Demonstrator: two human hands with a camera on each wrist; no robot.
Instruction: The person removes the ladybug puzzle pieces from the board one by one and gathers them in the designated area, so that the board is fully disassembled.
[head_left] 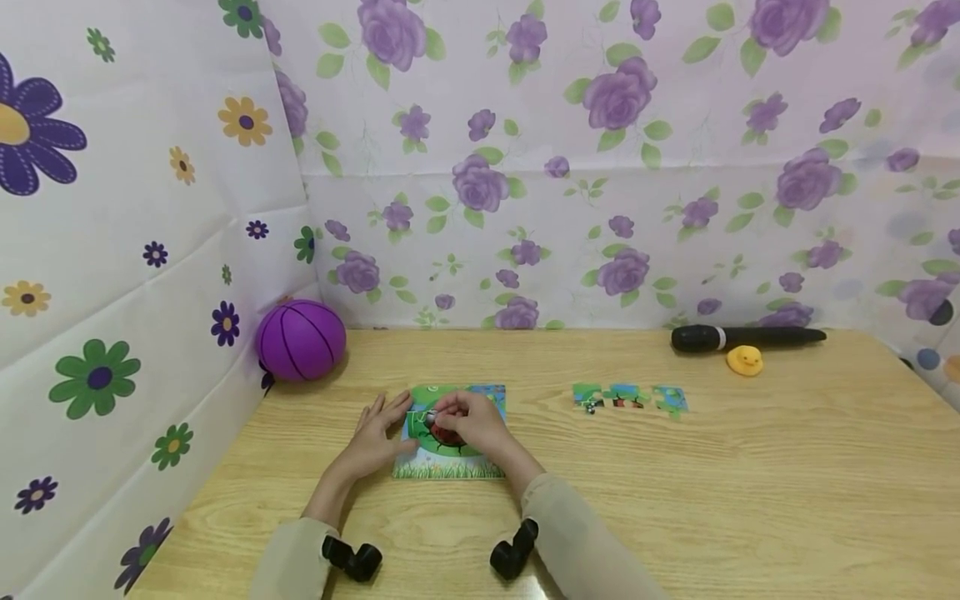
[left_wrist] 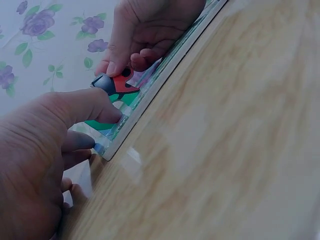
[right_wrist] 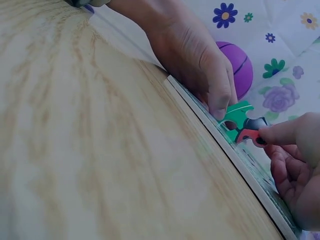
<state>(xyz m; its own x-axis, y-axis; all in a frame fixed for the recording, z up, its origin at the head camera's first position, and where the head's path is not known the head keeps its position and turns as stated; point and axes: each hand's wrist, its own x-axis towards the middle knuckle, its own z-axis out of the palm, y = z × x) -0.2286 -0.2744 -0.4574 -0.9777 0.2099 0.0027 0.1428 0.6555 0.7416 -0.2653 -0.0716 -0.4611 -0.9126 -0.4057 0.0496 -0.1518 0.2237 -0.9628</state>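
Observation:
A puzzle board (head_left: 450,470) with a ladybug, leaf and grass picture lies flat on the table in the head view. My right hand (head_left: 480,427) pinches a jigsaw piece (right_wrist: 247,135) with green, red and dark ladybug parts between thumb and fingertips. In both wrist views the piece stands tilted above the board. At the board's left side rests my left hand (head_left: 375,443), fingers extended along the edge. Its thumb (left_wrist: 102,107) touches the board near the piece. Part of the picture is hidden behind my right hand.
Loose jigsaw pieces (head_left: 627,393) lie in a row right of the board. A purple ball (head_left: 302,340) stands at the back left by the flowered cloth. Towards the back right are a black pen-shaped object (head_left: 765,337) and a yellow toy duck (head_left: 745,361).

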